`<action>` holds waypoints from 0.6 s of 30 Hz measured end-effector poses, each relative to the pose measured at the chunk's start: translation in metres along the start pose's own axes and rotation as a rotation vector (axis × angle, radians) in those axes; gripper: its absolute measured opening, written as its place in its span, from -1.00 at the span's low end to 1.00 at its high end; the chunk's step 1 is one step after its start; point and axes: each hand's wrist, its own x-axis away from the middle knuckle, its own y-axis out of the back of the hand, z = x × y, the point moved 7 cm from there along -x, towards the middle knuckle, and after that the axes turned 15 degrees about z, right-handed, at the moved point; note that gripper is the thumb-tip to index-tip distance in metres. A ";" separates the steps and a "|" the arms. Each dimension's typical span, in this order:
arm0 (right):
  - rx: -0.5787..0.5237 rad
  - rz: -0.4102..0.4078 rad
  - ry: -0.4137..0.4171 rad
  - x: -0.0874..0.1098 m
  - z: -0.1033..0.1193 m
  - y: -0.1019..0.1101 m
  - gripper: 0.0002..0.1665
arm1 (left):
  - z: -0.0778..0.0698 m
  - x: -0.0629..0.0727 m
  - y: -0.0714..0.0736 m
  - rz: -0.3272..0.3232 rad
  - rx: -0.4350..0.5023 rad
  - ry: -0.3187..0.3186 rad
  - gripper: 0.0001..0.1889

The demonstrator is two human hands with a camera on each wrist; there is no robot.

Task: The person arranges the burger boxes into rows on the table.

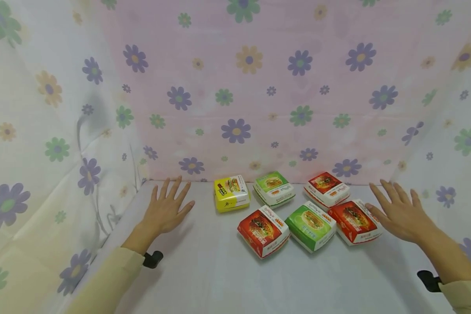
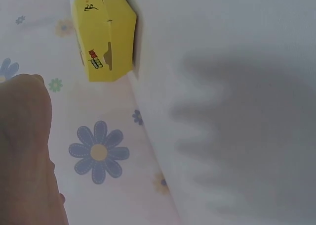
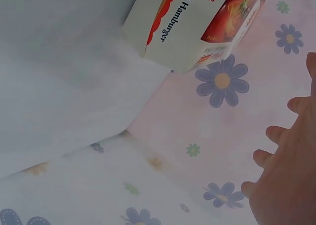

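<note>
My left hand [image 1: 166,212] hovers over the table's left side, fingers spread and holding nothing. Nearest to it is a yellow hamburger box [image 1: 231,193], also in the left wrist view as a yellow box [image 2: 106,37]. My right hand [image 1: 402,214], fingers spread too, is beside the right-hand red hamburger box [image 1: 355,221]; in the head view its thumb overlaps that box's edge, and I cannot tell whether they touch. Another red box [image 1: 327,189] stands behind, a third red box [image 1: 264,232] at the front. Two green hamburger boxes [image 1: 274,188] [image 1: 311,226] sit between them.
The boxes stand on a white table [image 1: 220,283]. A pink flowered cloth [image 1: 259,109] rises along its back edge, and pale flowered cloths [image 1: 35,165] hang at both sides. Black wrist mounts [image 1: 153,259] show near the sleeves.
</note>
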 end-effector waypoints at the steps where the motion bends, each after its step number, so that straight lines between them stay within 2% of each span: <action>1: 0.003 -0.002 0.004 -0.001 0.002 0.000 -0.07 | -0.001 -0.001 0.000 -0.001 -0.001 0.000 -0.25; 9: -0.028 0.031 0.019 -0.007 0.019 -0.001 -0.06 | -0.009 -0.001 -0.003 0.001 0.009 -0.006 -0.26; 18: -0.015 0.032 0.058 -0.014 0.037 0.000 -0.05 | -0.016 -0.003 -0.004 0.009 0.021 -0.015 -0.26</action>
